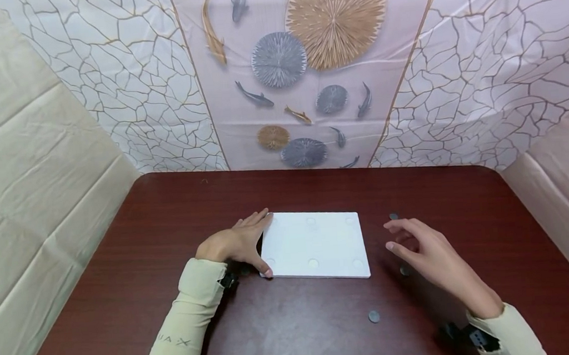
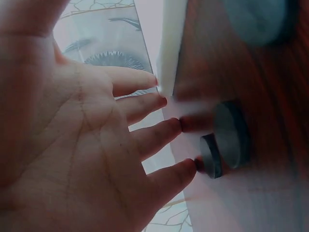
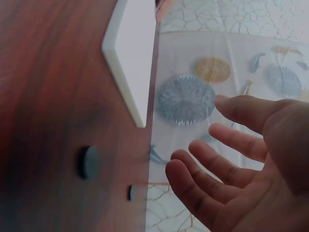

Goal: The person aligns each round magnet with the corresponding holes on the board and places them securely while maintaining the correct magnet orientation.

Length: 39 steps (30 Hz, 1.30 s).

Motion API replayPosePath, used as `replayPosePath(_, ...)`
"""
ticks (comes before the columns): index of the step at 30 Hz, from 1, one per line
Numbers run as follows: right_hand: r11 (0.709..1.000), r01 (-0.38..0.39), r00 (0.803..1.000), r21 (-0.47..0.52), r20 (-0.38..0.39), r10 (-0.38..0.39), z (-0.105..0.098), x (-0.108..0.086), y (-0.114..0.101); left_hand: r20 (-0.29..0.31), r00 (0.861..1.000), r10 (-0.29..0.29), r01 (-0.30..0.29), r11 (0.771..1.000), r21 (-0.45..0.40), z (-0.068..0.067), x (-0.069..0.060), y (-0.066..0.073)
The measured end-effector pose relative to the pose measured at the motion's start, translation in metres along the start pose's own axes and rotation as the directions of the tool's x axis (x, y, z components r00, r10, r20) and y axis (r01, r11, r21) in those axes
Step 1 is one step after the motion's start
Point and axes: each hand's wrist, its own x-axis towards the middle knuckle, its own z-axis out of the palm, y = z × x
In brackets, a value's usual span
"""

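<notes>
A flat white rectangular board with several faint round marks lies on the table. My left hand spans its left side, fingers spread and fairly straight, the thumb touching the near corner and a fingertip at the far corner. To the right of the board my right hand hovers with loosely bent fingers and nothing between them. Small dark discs lie around: a disc in front of the board, another disc beneath the right hand, and a third disc beyond its fingertips. More dark discs show past the left fingers.
The dark reddish-brown table has rounded far corners. Behind it hangs a patterned cloth with fish and round motifs. Pale fabric closes off the left side, and similar fabric the right.
</notes>
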Motion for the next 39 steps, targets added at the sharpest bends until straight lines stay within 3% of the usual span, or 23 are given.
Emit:
replayPosePath(8, 0.999, 0.001, 1.0, -0.038, -0.025, -0.002, -0.003, -0.019, 0.014, 0.001, 1.0, -0.017, 0.017, 0.999, -0.028, 0.0, 0.001, -0.004)
replayPosePath(16, 1.0, 0.009, 1.0, 0.024, -0.002, -0.009, 0.004, -0.025, 0.024, -0.01, 0.999, -0.039, 0.039, 0.999, -0.031, 0.002, -0.005, -0.015)
replayPosePath(20, 0.999, 0.0, 1.0, 0.037, -0.001, 0.0, 0.009, -0.027, 0.027, -0.011, 1.0, -0.025, 0.025, 0.999, -0.032, 0.003, -0.007, -0.018)
replayPosePath(28, 0.997, -0.074, 0.997, 0.007, 0.017, 0.074, 0.013, -0.04, 0.036, 0.01, 0.999, 0.035, -0.034, 0.996, -0.082, 0.008, -0.001, -0.018)
replayPosePath(35, 0.996, -0.084, 0.996, 0.004, 0.036, 0.084, 0.017, -0.046, 0.043, 0.019, 0.997, 0.071, -0.068, 0.991, -0.117, 0.006, 0.002, -0.018)
replayPosePath(39, 0.996, -0.093, 0.993, -0.004, 0.069, 0.094, 0.018, -0.043, 0.043, -0.008, 0.999, 0.053, -0.054, 0.992, -0.113, 0.003, 0.001, -0.018)
